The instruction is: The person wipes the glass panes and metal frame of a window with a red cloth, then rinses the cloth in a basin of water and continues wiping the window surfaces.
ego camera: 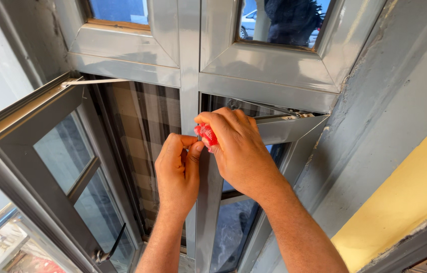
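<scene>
Right hand wrapped around red screwdriver handle, held against grey window mullion. Left hand pinching just beside the handle, fingertips at the mullion. Both sashes swung open.

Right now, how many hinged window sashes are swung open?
2: a grey aluminium-framed sash opened out at the left, and another grey sash at the right, behind the right hand. Others may be hidden.
</scene>
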